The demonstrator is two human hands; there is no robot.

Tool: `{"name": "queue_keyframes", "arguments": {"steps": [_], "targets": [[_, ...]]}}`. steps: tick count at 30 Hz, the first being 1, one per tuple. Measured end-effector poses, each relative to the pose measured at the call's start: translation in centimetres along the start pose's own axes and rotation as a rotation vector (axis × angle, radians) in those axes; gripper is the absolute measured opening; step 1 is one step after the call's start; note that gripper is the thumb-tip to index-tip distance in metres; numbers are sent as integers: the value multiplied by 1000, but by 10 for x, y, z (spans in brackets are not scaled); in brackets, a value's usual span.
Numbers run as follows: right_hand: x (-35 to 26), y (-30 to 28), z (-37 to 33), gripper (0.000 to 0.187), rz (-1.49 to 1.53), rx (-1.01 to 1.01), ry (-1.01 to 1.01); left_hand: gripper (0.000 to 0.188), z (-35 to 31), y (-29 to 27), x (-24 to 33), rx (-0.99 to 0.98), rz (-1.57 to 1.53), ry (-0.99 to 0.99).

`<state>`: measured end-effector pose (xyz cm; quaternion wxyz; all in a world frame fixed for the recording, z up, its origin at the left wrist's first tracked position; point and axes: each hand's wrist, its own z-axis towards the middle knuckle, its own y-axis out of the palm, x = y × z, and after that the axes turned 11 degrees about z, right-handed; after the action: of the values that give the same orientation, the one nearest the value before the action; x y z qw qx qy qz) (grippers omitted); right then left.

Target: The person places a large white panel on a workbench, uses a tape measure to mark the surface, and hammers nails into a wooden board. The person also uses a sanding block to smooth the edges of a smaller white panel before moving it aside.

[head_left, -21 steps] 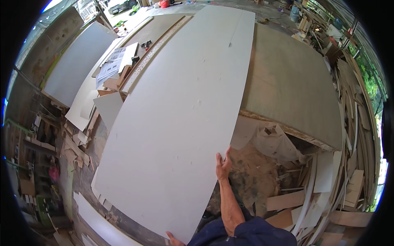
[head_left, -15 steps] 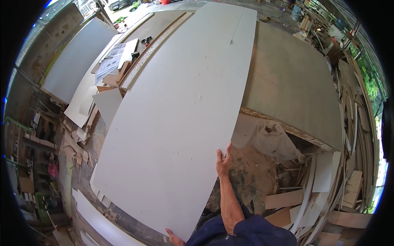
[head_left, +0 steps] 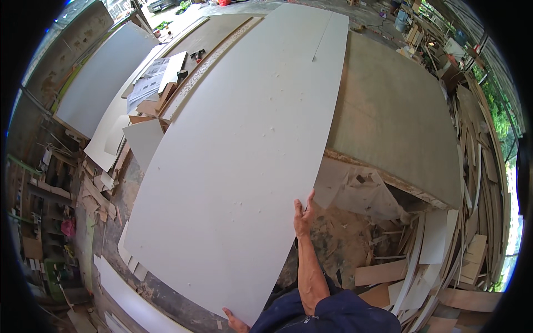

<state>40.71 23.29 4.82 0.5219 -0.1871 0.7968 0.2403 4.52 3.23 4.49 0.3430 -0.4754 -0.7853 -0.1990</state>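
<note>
A long white board [head_left: 233, 166] stretches away from me, with small pale crumbs scattered over its upper face. My right hand [head_left: 303, 216] grips its right edge, thumb on top and the other fingers partly hidden by the edge. At the near edge, low in the view, my left hand [head_left: 235, 322] holds the board close to its near right corner. The left thumb shows on top, while the rest of those fingers are out of sight underneath. Near the far right end, a thin dark line or slit [head_left: 321, 44] runs lengthwise in the board.
A brown-grey worktable [head_left: 397, 111] stands right of the board, with clear plastic sheeting [head_left: 361, 188] under its near edge. Wood offcuts [head_left: 383, 272] pile up at right. Leftward lie printed papers [head_left: 147, 89], a red-and-black tool [head_left: 197, 55] and a leaning white panel [head_left: 105, 77].
Both hands keep their grip at about the same spots on the board. The view has shifted only slightly.
</note>
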Motion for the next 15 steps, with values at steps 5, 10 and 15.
{"name": "queue_keyframes", "arguments": {"steps": [5,10,15], "targets": [[17,-6,21,70,4,-24,-231,75,-1,15,2,-9,11,-17],[12,-3,32,71,-18,-7,-338,74,-1,27,5,-6,23,-37],[-12,4,33,71,40,-12,-240,74,-1,40,6,5,27,-50]]}}
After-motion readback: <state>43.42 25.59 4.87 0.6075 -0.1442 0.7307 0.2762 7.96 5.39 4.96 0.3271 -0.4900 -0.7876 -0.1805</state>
